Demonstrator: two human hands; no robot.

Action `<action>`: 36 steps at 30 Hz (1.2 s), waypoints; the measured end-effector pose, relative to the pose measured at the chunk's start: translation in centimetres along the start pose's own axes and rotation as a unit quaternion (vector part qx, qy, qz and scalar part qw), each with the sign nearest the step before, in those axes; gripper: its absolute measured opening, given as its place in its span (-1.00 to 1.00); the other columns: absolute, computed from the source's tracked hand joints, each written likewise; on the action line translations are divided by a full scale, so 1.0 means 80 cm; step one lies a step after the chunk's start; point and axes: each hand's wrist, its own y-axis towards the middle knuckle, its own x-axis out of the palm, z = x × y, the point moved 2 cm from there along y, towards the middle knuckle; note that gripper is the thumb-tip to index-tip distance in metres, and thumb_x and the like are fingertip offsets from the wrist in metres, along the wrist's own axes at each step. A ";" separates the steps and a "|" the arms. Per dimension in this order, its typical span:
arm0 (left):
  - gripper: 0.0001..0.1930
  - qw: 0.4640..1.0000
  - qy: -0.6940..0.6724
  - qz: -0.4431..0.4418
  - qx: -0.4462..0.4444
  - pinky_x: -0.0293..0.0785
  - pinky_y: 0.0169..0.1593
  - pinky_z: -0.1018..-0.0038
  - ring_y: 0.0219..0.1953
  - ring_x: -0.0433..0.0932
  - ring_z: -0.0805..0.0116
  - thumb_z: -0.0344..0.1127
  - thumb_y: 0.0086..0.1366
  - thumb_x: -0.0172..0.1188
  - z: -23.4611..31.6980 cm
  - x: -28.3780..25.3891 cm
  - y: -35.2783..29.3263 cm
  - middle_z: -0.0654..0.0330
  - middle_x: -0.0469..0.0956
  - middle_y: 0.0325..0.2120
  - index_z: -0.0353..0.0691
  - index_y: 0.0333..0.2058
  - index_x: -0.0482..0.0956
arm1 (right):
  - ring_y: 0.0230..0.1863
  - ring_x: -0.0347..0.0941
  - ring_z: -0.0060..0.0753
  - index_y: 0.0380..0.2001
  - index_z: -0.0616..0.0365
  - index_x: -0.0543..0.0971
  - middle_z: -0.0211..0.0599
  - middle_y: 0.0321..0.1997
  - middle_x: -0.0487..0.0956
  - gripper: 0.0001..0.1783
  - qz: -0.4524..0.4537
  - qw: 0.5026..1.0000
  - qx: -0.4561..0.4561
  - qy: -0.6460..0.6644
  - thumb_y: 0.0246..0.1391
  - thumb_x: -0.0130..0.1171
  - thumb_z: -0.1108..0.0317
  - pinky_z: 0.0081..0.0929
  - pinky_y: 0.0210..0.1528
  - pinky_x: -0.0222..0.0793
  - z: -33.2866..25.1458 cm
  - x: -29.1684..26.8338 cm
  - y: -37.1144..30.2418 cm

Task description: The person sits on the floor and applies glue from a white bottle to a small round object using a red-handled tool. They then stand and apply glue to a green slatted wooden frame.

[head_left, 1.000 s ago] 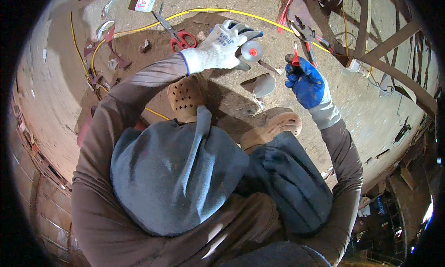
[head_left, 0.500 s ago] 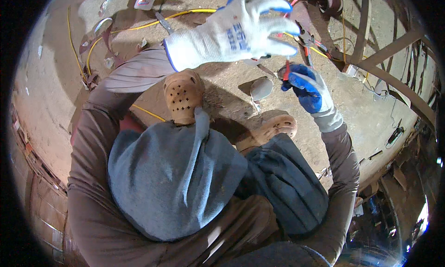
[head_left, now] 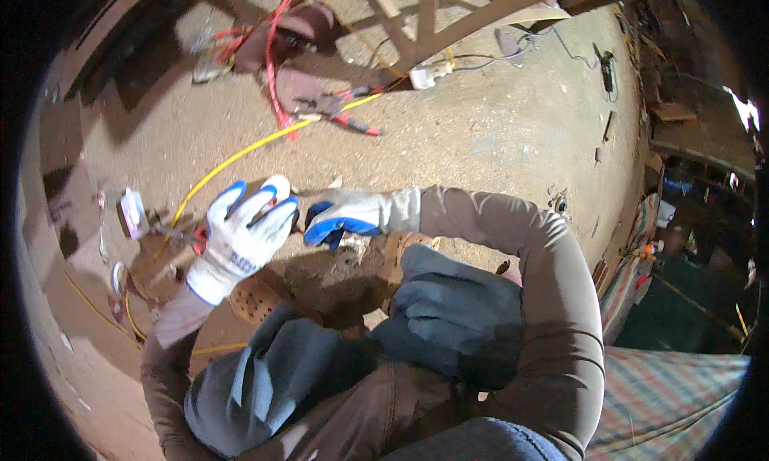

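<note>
Though grips unclear, hands (head_left: 244, 241) adjacent

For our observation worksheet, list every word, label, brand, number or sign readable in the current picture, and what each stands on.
No text is clear enough to quote.
Blue lettering on the back of the white glove on the left hand: too small and blurred to read.
Marked patch on the pale pack at the picture's left: too small to read.
No other lettering can be made out.

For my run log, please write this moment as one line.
left hand: gloved, hold unclear; right hand: gloved, beside left, hold unclear; red-handled pliers: on ground, by yellow cable
</note>
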 end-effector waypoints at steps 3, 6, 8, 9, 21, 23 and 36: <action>-0.64 0.999 -0.005 0.005 0.038 0.28 0.28 0.01 0.20 0.47 0.39 -0.16 0.19 0.40 -0.001 0.001 0.003 0.42 0.64 0.01 0.04 -0.01 0.70 | -0.22 0.63 -0.51 -0.21 0.13 0.71 -0.32 -0.18 0.68 -0.65 0.023 0.995 0.077 0.063 0.20 0.27 0.06 -0.42 -0.22 0.64 0.000 0.007 -0.005; -0.66 0.998 -0.025 -0.037 0.052 0.28 0.30 -0.02 0.20 0.50 0.38 -0.24 0.17 0.37 -0.002 0.000 0.004 0.37 0.65 0.04 -0.02 -0.05 0.73 | -0.38 0.58 -0.53 -0.34 0.11 0.72 -0.40 -0.40 0.67 -0.64 0.081 0.986 0.141 0.036 0.07 0.36 0.01 -0.47 -0.36 0.53 -0.013 0.008 -0.003; -0.67 0.996 -0.041 -0.062 0.045 0.27 0.32 0.00 0.20 0.51 0.39 -0.26 0.16 0.37 -0.004 0.004 0.004 0.34 0.66 0.04 -0.05 -0.07 0.74 | -0.43 0.55 -0.51 -0.36 0.12 0.70 -0.43 -0.47 0.63 -0.64 0.061 0.990 0.125 -0.029 0.04 0.38 0.02 -0.43 -0.38 0.48 -0.020 0.000 0.002; -0.68 0.995 -0.053 -0.069 0.039 0.26 0.32 0.00 0.20 0.52 0.39 -0.27 0.16 0.37 -0.003 0.003 0.004 0.33 0.66 0.04 -0.07 -0.07 0.74 | -0.42 0.55 -0.53 -0.34 0.11 0.68 -0.43 -0.46 0.63 -0.65 0.050 0.989 0.115 -0.078 0.08 0.37 0.03 -0.43 -0.37 0.49 -0.023 -0.004 0.002; -0.78 0.962 -0.173 -0.202 -0.065 0.28 0.36 0.08 -0.06 0.59 0.29 -0.34 0.15 0.37 -0.003 0.000 -0.008 0.22 0.65 -0.20 -0.15 -0.21 0.64 | -0.13 0.57 0.09 -0.27 0.11 0.63 -0.08 -0.22 0.58 -0.55 0.078 0.827 0.009 -0.556 -0.20 0.36 0.04 -0.01 -0.13 0.50 -0.079 0.024 0.017; -0.88 0.968 -0.190 -0.162 -0.029 0.25 0.36 -0.05 -0.12 0.60 0.24 -0.30 0.01 0.39 -0.001 -0.022 0.021 0.23 0.68 -0.31 -0.13 -0.47 0.64 | -0.15 0.59 0.03 -0.32 0.13 0.64 -0.13 -0.26 0.60 -0.58 0.066 0.797 -0.039 -0.599 -0.20 0.39 0.06 -0.10 -0.16 0.52 -0.088 0.032 0.013; -0.85 0.977 -0.149 -0.142 -0.055 0.22 0.36 -0.01 0.02 0.59 0.32 -0.19 0.09 0.39 -0.010 -0.041 0.029 0.31 0.69 -0.21 0.00 -0.34 0.76 | -0.33 0.59 -0.03 -0.37 0.10 0.67 -0.14 -0.35 0.63 -0.76 0.124 0.827 -0.104 -0.538 -0.06 0.27 0.18 -0.13 -0.23 0.49 -0.096 0.030 -0.002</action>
